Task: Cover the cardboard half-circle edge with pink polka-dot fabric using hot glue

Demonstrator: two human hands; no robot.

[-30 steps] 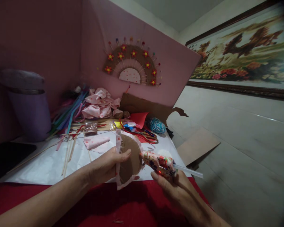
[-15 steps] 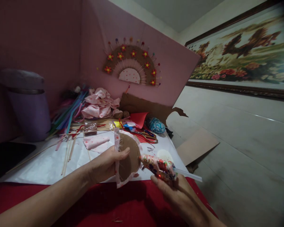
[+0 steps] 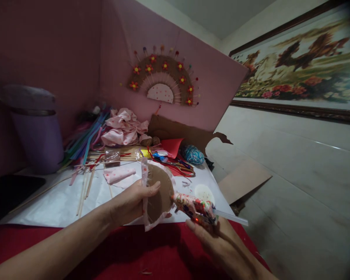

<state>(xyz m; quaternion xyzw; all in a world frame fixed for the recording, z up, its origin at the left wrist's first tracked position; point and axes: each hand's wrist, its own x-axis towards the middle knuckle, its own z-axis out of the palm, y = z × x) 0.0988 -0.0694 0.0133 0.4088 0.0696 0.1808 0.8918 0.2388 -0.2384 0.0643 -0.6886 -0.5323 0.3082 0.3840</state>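
Note:
My left hand grips a half-round piece of brown cardboard edged with pink dotted fabric, the thumb lying across its face. My right hand is closed round a flower-patterned hot glue gun with a small red light lit. The gun's nozzle points left and meets the cardboard's curved edge, where the fabric rim is. A clear glue stick sticks out of the gun's back end. Beyond the hands, scissors lie by a red sheet.
A pink board carries a cardboard arch with red flowers. Near its foot are crumpled pink fabric, a blue yarn ball, thin sticks and pipe cleaners. A purple bin stands left.
The view has shifted very slightly. Both hands keep their holds, and the glue gun's nozzle stays at the cardboard's curved edge.

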